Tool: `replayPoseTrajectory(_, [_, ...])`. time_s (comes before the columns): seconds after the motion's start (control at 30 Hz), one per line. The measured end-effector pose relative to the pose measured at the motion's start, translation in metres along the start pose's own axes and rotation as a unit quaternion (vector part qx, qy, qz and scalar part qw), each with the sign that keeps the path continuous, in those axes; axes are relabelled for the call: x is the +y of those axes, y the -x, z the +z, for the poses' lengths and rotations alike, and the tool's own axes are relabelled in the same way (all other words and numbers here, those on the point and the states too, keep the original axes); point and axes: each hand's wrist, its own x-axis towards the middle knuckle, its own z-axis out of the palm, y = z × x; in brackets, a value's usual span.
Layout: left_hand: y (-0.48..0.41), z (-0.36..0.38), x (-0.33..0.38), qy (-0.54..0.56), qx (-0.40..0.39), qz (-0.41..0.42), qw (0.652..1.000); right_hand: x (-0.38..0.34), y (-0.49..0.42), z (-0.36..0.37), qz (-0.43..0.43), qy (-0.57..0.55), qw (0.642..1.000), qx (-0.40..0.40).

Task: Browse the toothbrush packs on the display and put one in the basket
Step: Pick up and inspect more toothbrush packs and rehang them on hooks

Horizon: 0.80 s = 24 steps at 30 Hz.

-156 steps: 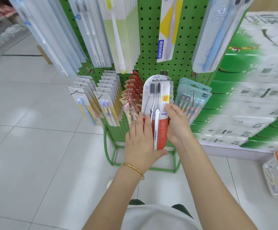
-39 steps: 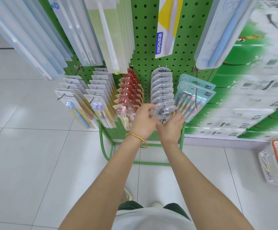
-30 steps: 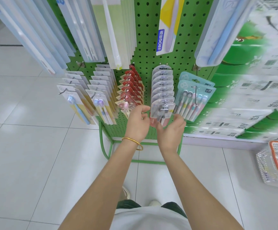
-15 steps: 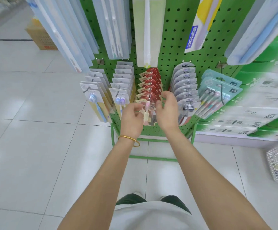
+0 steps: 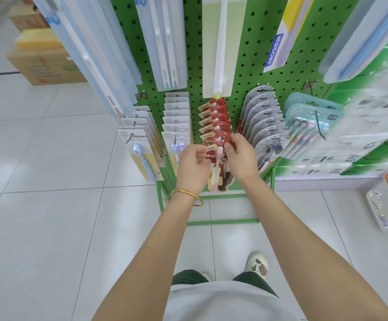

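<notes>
**Head view, shop display.** Both hands work at the front of the red row (image 5: 216,119) on the lowest tier of the green pegboard (image 5: 241,54). The left hand (image 5: 192,169) pinches the left edge of the foremost pack (image 5: 219,179) with curled fingers. The right hand (image 5: 241,158) pinches its top right corner, just beside the hook (image 5: 222,139). Each grip is thus closed on the same pack, which appears to hang from the hook with its lower end free in front of the rack. The basket (image 5: 378,207) stands on the floor (image 5: 49,205), well apart to the right at the frame's edge. Most of it is out of view, so its contents cannot be told.

**Judged step.** The chosen pack is being lifted off the hook. The transfer to the basket is not yet begun.

**Risks.**
- (a) If the pack is pulled downward rather than forward, its hang-hole may catch on the hook's tip and the card may tear.
- (b) The next red pack lies close behind and may slide off with the first and drop.
- (c) The right wrist is near the grey packs (image 5: 267,126), so a wide swing toward the basket could knock them.
</notes>
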Motion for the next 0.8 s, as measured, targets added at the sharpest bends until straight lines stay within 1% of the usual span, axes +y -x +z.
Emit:
replayPoseTrajectory(0.17, [0.004,0.003,-0.005,0.004,0.008,0.011,1.000,-0.002,0.009,-0.006,0.022,-0.053,0.998,-0.027])
replayPoseTrajectory(0.27, [0.013,0.006,-0.007,-0.008,0.016,0.012,1.000,-0.003,0.014,-0.010,0.038,-0.057,0.997,-0.042])
replayPoseTrajectory(0.33, [0.022,0.009,-0.009,-0.034,0.019,0.021,0.999,-0.007,0.017,-0.014,0.040,-0.055,0.997,-0.046])
replayPoseTrajectory(0.43, [0.037,0.012,-0.012,-0.104,0.018,0.055,0.993,-0.009,0.019,-0.019,0.035,-0.033,0.998,-0.033])
replayPoseTrajectory(0.53, [0.052,0.017,-0.013,-0.146,-0.026,0.090,0.985,-0.014,0.028,-0.024,0.027,-0.033,0.999,-0.013])
replayPoseTrajectory(0.6, [0.057,0.022,-0.014,-0.121,-0.040,0.090,0.988,-0.019,0.036,-0.027,0.034,-0.061,0.997,-0.010])
replayPoseTrajectory(0.67, [0.059,0.023,-0.013,-0.074,-0.036,0.082,0.993,-0.023,0.044,-0.031,0.037,-0.104,0.994,-0.028])
replayPoseTrajectory(0.77, [0.061,0.014,-0.001,0.064,-0.063,0.048,0.995,-0.030,0.055,-0.041,0.060,-0.230,0.968,-0.076])
replayPoseTrajectory(0.8, [0.061,0.010,0.004,0.094,-0.067,0.027,0.993,-0.028,0.057,-0.044,0.067,-0.251,0.963,-0.072])
